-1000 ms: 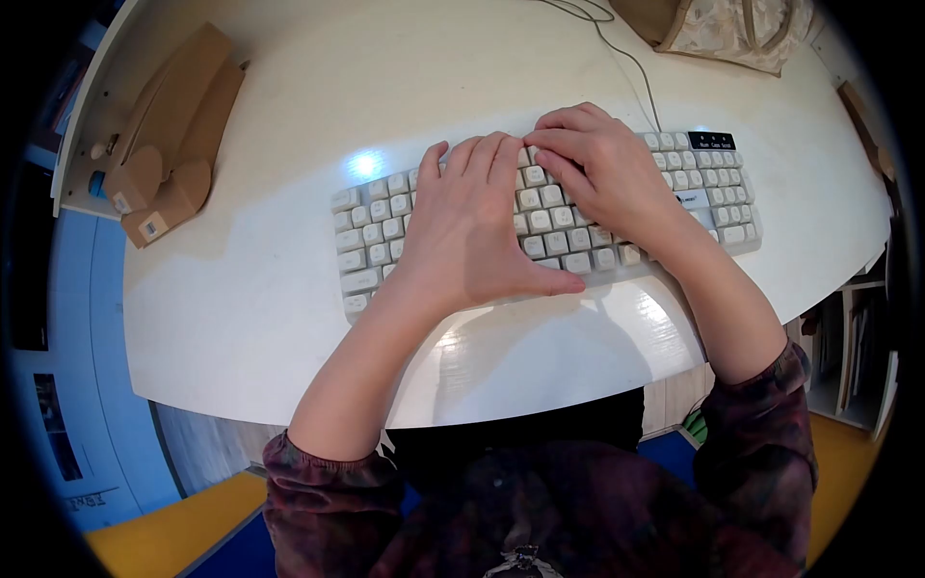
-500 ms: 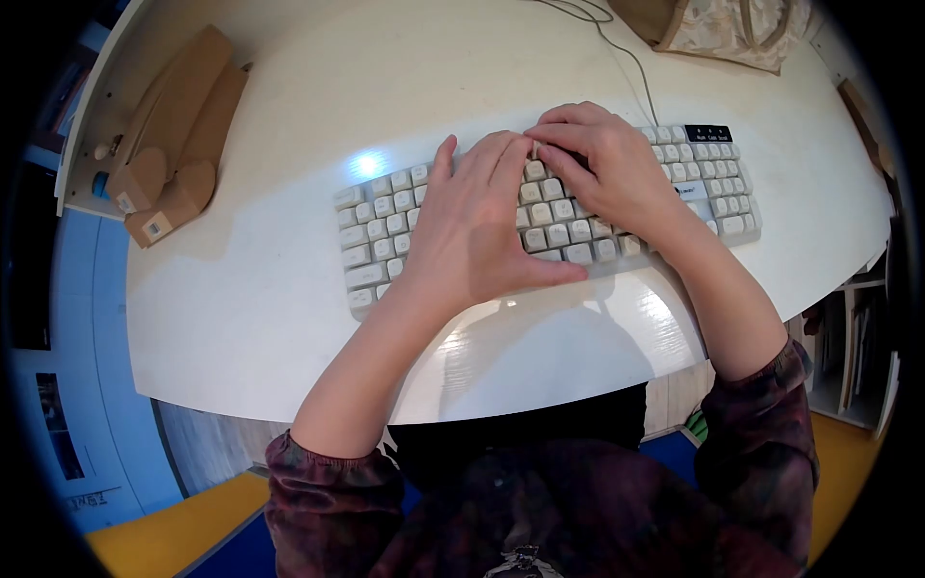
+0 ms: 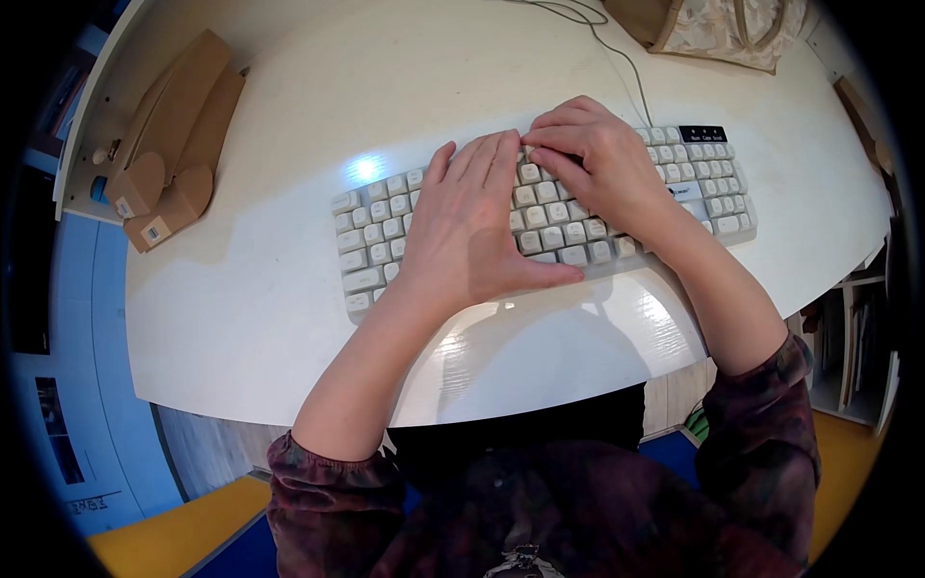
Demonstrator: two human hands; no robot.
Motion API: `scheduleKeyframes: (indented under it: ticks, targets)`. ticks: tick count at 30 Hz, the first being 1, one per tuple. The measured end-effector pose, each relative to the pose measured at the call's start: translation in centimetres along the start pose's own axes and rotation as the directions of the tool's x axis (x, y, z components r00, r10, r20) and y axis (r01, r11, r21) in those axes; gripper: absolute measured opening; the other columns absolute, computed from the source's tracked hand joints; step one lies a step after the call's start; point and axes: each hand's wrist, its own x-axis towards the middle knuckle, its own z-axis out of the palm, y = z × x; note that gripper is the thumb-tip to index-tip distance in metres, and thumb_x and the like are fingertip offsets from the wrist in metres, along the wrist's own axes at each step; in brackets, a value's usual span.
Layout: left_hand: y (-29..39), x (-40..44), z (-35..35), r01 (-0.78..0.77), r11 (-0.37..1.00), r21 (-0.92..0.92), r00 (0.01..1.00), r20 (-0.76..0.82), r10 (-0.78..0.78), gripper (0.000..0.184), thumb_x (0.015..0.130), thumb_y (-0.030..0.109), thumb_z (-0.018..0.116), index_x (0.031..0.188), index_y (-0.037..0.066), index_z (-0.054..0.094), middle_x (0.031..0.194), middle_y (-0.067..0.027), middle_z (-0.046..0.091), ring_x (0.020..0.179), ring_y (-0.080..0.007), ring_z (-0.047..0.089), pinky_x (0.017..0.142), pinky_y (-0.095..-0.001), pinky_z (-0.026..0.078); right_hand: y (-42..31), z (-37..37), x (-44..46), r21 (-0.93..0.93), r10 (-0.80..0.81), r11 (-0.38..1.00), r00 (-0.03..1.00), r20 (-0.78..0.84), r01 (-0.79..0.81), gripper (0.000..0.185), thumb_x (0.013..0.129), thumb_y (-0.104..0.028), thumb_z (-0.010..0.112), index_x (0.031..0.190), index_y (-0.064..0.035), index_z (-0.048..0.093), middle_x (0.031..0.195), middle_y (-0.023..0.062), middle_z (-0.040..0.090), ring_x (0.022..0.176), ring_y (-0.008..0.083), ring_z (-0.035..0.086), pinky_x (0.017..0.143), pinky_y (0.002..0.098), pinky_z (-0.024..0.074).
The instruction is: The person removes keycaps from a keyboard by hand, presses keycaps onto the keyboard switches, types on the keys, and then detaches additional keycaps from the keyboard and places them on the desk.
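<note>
A white keyboard [image 3: 544,214] with pale rounded keys lies across the white table, slightly tilted. My left hand [image 3: 467,217] lies flat over its left-middle part, fingers extended toward the back edge and thumb spread out along the front edge. To its right, my right hand [image 3: 599,166] rests over the upper middle keys with thumb and fingers curled close together at the back edge, next to my left fingertips. Whatever is between those right fingers is too small to make out. A dark indicator strip [image 3: 702,134] shows at the keyboard's back right corner.
Brown cardboard pieces [image 3: 175,140] stand at the table's left side. A thin cable [image 3: 626,60] runs back from the keyboard. At the back right is a beige patterned bag [image 3: 718,29]. Shelves [image 3: 853,352] stand beyond the table's right edge.
The keyboard and both hands have shifted slightly within the view. My left hand stays spread on the keyboard, and my right fingers remain curled at its back edge.
</note>
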Motion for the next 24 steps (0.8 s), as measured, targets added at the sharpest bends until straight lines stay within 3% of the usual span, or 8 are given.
scheduleKeyframes:
  ticks: [6,9,15,18,21,24]
  targets:
    - [-0.13,-0.06,0.0,-0.012,1.0,0.002,1.0,-0.007,0.012,0.121,0.053,0.057,0.091,0.141,-0.012,0.044,0.134,-0.0238,0.057,0.127,-0.0391,0.054,0.114,-0.0516,0.035,-0.27,-0.04,-0.04,-0.003,0.005,1.0,1.0,0.006,-0.005,0.017,0.09,-0.018,0.066,0.097,-0.0055,0.076,0.102,0.0032,0.073,0.104,0.025,0.064,0.08,0.0396,0.0551]
    - [-0.13,0.08,-0.01,-0.013,1.0,0.002,1.0,0.001,0.013,0.122,0.053,0.059,0.09,0.141,-0.012,0.043,0.134,-0.024,0.057,0.127,-0.039,0.054,0.114,-0.0502,0.035,-0.43,0.68,-0.08,-0.144,-0.034,0.989,0.999,-0.006,0.033,0.02,0.093,-0.019,0.062,0.1,-0.0044,0.074,0.104,0.0033,0.073,0.106,0.0259,0.063,0.082,0.0412,0.0544]
    - [-0.22,0.04,0.03,-0.006,1.0,0.018,1.0,0.007,0.006,0.126,0.053,0.064,0.088,0.143,-0.012,0.041,0.134,-0.0243,0.057,0.128,-0.0383,0.053,0.114,-0.049,0.034,-0.12,0.28,0.23,-0.084,-0.017,0.996,0.993,0.114,0.027,0.021,0.094,-0.019,0.06,0.101,-0.004,0.073,0.11,0.0045,0.072,0.106,0.0273,0.063,0.085,0.0419,0.0532]
    - [-0.22,0.13,0.0,0.007,1.0,0.014,1.0,0.022,-0.007,0.127,0.054,0.065,0.087,0.144,-0.012,0.04,0.135,-0.0243,0.056,0.129,-0.0381,0.052,0.114,-0.0491,0.034,-0.01,0.28,0.18,-0.048,-0.005,0.999,0.993,0.115,0.01,0.019,0.093,-0.017,0.062,0.101,-0.0048,0.073,0.111,0.0056,0.072,0.106,0.0279,0.062,0.085,0.0419,0.0526]
    - [-0.07,0.2,-0.31,0.024,1.0,-0.001,0.999,0.042,-0.023,0.128,0.053,0.066,0.087,0.144,-0.012,0.04,0.136,-0.0245,0.056,0.13,-0.0378,0.052,0.115,-0.0491,0.033,-0.51,-0.08,-0.09,0.094,0.052,0.994,0.999,0.003,-0.052,0.016,0.091,-0.016,0.064,0.1,-0.0052,0.072,0.106,0.0063,0.071,0.104,0.028,0.062,0.085,0.0423,0.0521]
    - [-0.04,-0.01,-0.1,0.012,0.999,0.032,1.0,0.023,-0.013,0.129,0.053,0.067,0.087,0.143,-0.013,0.04,0.133,-0.023,0.057,0.129,-0.0337,0.053,0.115,-0.0461,0.032,-0.63,-0.14,-0.07,0.052,0.045,0.998,0.999,0.029,-0.046,0.014,0.089,-0.014,0.066,0.1,-0.0053,0.071,0.102,0.0066,0.07,0.103,0.0284,0.062,0.084,0.042,0.0521]
